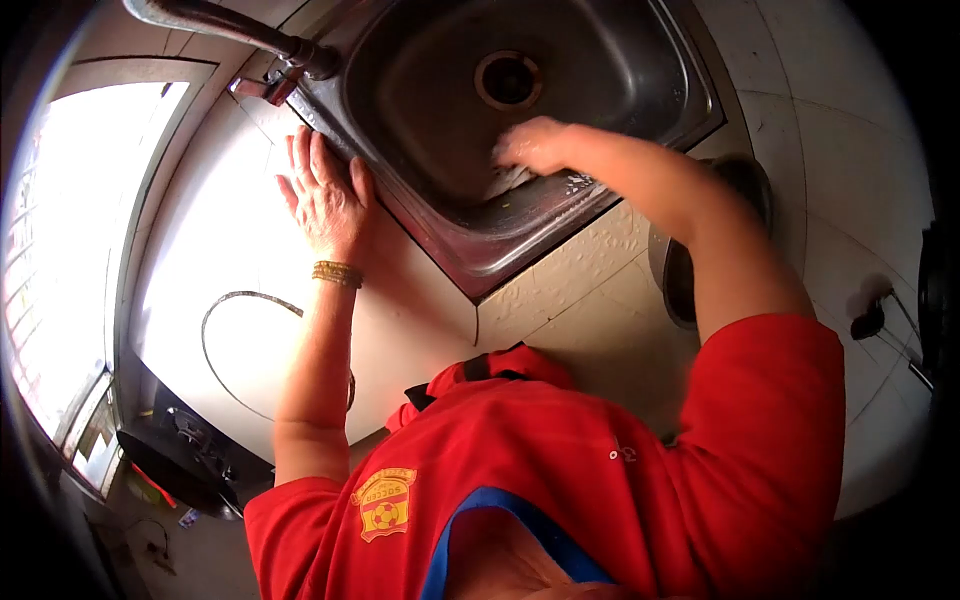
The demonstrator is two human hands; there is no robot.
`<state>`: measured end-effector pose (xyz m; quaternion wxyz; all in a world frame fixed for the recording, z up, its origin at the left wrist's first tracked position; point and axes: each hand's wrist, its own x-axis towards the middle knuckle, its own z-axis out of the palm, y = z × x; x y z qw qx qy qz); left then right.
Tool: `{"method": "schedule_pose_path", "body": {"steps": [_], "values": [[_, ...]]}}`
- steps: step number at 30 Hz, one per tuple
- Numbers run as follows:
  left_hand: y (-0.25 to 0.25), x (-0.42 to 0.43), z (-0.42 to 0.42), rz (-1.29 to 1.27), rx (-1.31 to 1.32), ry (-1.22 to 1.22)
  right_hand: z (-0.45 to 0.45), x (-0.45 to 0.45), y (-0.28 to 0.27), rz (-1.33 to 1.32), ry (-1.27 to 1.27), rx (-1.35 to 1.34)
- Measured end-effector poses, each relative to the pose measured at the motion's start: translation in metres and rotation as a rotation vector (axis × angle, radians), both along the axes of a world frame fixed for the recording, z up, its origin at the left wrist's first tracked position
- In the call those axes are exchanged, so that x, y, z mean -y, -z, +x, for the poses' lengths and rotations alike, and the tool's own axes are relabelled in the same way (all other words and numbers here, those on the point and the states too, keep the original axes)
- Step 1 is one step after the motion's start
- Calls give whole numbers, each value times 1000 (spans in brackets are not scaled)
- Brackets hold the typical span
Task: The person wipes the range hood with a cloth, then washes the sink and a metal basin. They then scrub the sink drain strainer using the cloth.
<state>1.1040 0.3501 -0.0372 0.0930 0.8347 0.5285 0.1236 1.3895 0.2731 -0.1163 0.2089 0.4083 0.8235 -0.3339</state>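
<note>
While reaching into the sink (pixel 410 120) with the right grip (pixel 538 146), as seen in the head view, curls it over a whitish thing (pixel 512 180) on the near side of the basin, just under the fingers. Cannot tell what to call it, being blurred and mostly covered, nor whether clasped or only pressed down. Has the drain (pixel 508 80) just beyond the right grip, and drops of water on the tiles (pixel 600 255) nearer to the body. Rests the left grip (pixel 328 200) open and flat on the desk (pixel 200 250), with fingers spread, just beside the sink's rim. Wears a bracelet (pixel 338 273) at the wrist, right behind the left grip. Has the tap (pixel 318 60) just beyond the left fingertips, a bright window (pixel 70 220) out to the left, and a thin cord (pixel 270 297) behind, looping to the forearm. Has a dark pot (pixel 672 265), partly hidden under the right forearm, behind and to the right of the right grip.
</note>
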Motion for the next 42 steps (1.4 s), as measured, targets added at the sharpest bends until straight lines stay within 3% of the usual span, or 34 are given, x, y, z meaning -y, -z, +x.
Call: {"method": "schedule_pose_path", "body": {"steps": [2,4,6,9,13,14,16,18,20,22,24,27,29,30,32,34,35,36,37,39,41,42], "values": [[4,-2,-1,12,-1,-4,26,-10,16,-120,324,37],[4,-3,2,4,3,-3,32,-26,43,-131,852,-120],[2,-1,0,-9,-2,-13,15,-48,43,-123,1109,-434],[3,-2,0,15,9,6,-71,-72,36,-61,1499,-699],[5,-2,1,34,-5,-3,-122,-84,9,-82,1228,-969],[6,-2,0,24,-1,0,-116,-66,-5,31,1074,-782],[8,-2,0,47,-7,-3,-101,-29,-30,-319,975,-582],[6,-1,1,42,7,-7,-84,11,-25,-351,596,-241],[1,1,2,22,24,-12,-56,13,-41,-364,437,-24],[2,-1,-1,31,36,-2,-21,3,-22,-333,236,276],[7,-2,-2,40,38,-3,21,1,-30,-151,174,332],[3,-2,-2,24,35,-14,94,14,4,-75,136,635],[3,0,0,20,42,-17,114,15,-29,2,476,458],[3,0,-1,16,33,-18,116,17,-36,8,479,475],[2,-1,-1,39,54,-18,112,10,-57,81,878,-124],[2,0,-2,39,39,-11,97,15,-99,-185,1201,-631],[1,1,-2,44,42,-18,95,25,-93,-283,1413,-907],[4,1,-3,54,34,-17,71,35,-129,-278,1600,-1038],[9,0,-5,56,56,-10,82,50,-119,-358,1658,-1219],[15,-5,-10,35,95,7,84,85,-112,-78,1402,-1446],[-3,-4,-7,-104,115,12,58,116,-156,-115,1421,-1661],[-7,0,-4,-61,129,-21,51,128,-172,-289,1610,-1778]]}}
